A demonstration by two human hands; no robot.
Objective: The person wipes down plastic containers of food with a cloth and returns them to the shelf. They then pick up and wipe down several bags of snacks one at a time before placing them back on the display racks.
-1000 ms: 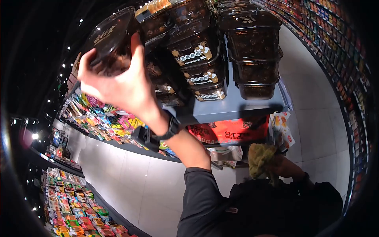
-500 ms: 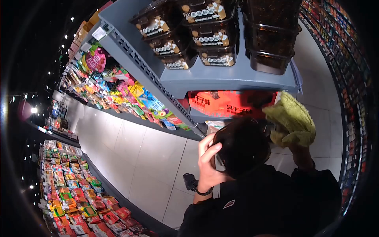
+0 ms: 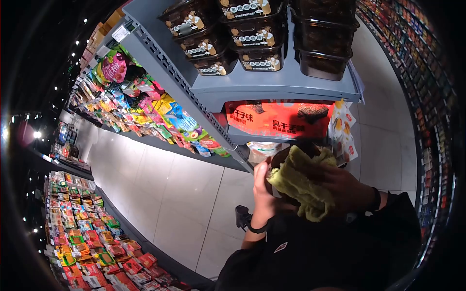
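My left hand is closed around the side of a dark plastic tub, which is mostly hidden under a yellow-green cloth. Bunched in my right hand, the cloth lies against the top of the tub. Similar dark tubs with printed labels stand stacked on the grey shelf in front of me. Another stack of tubs is at that shelf's right end.
Below the shelf is a red box with black lettering, with white-and-orange packets to its right. Hanging snack bags fill the rack at left. A display of packets runs along the lower left, beside the tiled floor.
My right hand has brought the cloth left and down onto the tub, from the tub's right side. The white-and-orange packets have come into view. My left hand still holds the tub.
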